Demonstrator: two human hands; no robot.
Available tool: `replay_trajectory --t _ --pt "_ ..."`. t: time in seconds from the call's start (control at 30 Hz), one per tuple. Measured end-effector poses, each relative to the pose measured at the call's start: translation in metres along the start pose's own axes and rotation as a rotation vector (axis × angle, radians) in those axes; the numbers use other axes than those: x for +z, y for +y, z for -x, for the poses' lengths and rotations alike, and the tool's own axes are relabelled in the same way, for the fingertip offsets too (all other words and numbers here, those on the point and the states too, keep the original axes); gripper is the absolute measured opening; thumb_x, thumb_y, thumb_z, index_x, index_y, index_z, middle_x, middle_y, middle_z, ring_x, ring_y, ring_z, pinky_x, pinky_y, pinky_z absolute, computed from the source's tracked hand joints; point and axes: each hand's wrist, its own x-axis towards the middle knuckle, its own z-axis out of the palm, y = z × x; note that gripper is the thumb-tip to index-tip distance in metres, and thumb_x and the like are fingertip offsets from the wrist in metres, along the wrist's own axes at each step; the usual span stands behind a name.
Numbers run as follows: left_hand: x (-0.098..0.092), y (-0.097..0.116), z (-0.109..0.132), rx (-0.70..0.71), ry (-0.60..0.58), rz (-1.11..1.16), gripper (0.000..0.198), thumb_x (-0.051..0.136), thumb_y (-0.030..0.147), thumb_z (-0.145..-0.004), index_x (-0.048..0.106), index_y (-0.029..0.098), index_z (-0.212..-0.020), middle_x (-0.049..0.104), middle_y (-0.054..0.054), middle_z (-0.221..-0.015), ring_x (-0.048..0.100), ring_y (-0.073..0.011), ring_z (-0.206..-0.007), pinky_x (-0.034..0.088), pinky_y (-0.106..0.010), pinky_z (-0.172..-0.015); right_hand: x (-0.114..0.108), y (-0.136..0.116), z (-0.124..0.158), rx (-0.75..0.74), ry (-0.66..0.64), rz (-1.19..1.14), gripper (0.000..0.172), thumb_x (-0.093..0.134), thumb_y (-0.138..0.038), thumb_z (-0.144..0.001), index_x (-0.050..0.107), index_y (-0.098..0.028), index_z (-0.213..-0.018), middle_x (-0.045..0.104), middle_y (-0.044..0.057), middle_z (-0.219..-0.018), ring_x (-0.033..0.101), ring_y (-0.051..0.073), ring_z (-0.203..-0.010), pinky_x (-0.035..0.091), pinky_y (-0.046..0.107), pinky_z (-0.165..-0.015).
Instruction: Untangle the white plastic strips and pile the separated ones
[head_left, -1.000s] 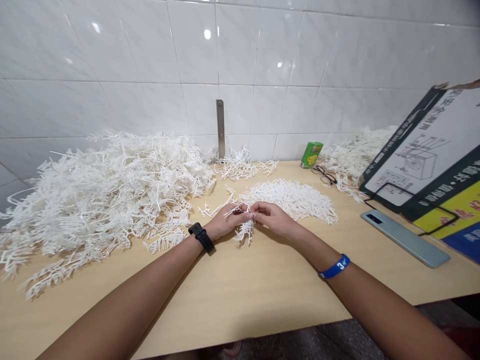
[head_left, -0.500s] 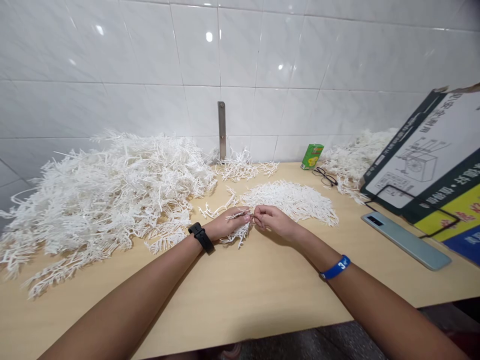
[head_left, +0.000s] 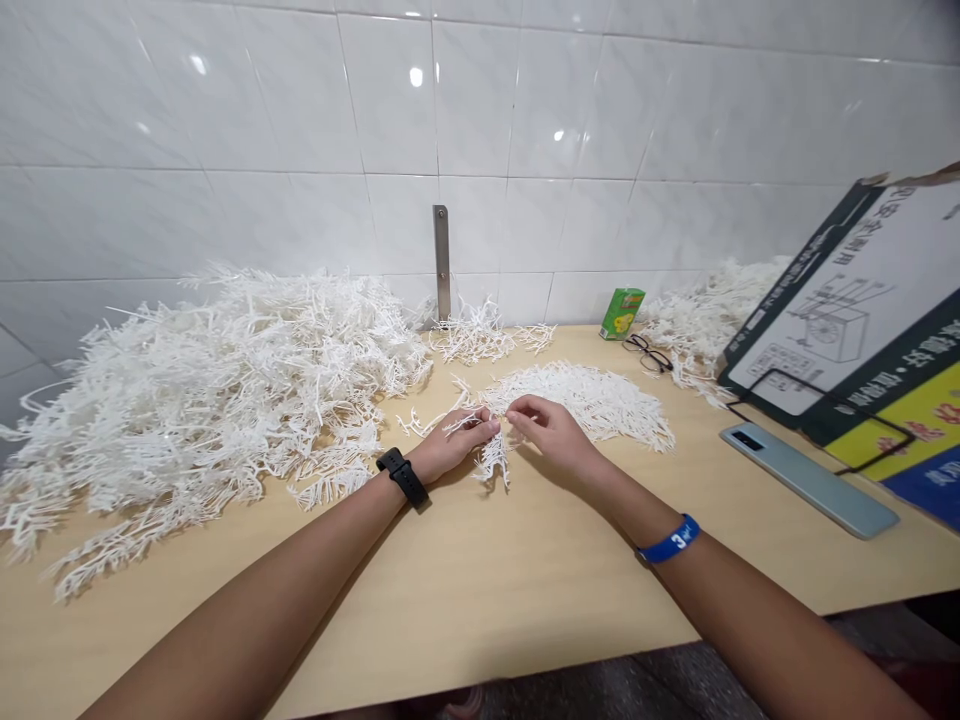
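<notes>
1. Our left hand pinches the sprig between thumb and fingers, just in front of the flat heap; if we loosen, it could drop
2. Our right hand has its fingertips beside the sprig; we cannot tell whether they grip, and tugging too hard might snap thin branches
3. The flat heap lies right behind our hands, so a careless sweep could scatter it

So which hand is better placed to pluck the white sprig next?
Probably the right hand: it is close beside the white sprig, while the left hand is busy holding it. Whether the right hand pinches anything is too small to tell.
</notes>
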Motion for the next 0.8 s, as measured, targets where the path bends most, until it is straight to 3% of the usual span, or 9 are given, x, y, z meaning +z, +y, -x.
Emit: replay_trajectory --t 0.17,0.5,0.8 --pt "-0.0006 0.0002 -0.0006 0.066 0.010 -0.067 0.040 0.058 0.055 -0.083 0.053 0.016 -0.075 0.045 0.004 -0.065 0.040 -0.0103 -0.063 0.031 -0.024 -0.060 0.0058 0.0043 0.0012 0.019 -0.184 -0.177 0.025 0.064 -0.042 -0.081 0.061 -0.018 -0.083 0.057 0.000 -0.076 0.049 0.014 -0.069 0.037 0.028 -0.064" --pt "0.0032 0.0006 0.0010 0.017 -0.022 0.015 0.044 0.055 0.058 -0.083 0.051 0.016 -0.071 0.045 0.003 -0.062 0.039 -0.0097 -0.057 0.032 -0.024 -0.055 0.0061 0.0001 0.0041 0.018 -0.228 -0.176 0.021 0.061 -0.038 -0.083 0.057 -0.018 -0.079 0.053 -0.001 -0.072 0.045 0.012 -0.066 0.035 0.027 -0.062" --pt "0.0013 -0.0033 0.0003 0.045 -0.030 -0.023 0.044 0.053 0.057 -0.085 0.053 0.016 -0.070 0.047 0.002 -0.063 0.040 -0.0103 -0.059 0.032 -0.024 -0.056 0.0084 0.0050 0.0042 0.012 -0.221 -0.150 0.022 0.065 -0.039 -0.080 0.059 -0.017 -0.081 0.058 0.000 -0.075 0.049 0.013 -0.068 0.038 0.027 -0.063"
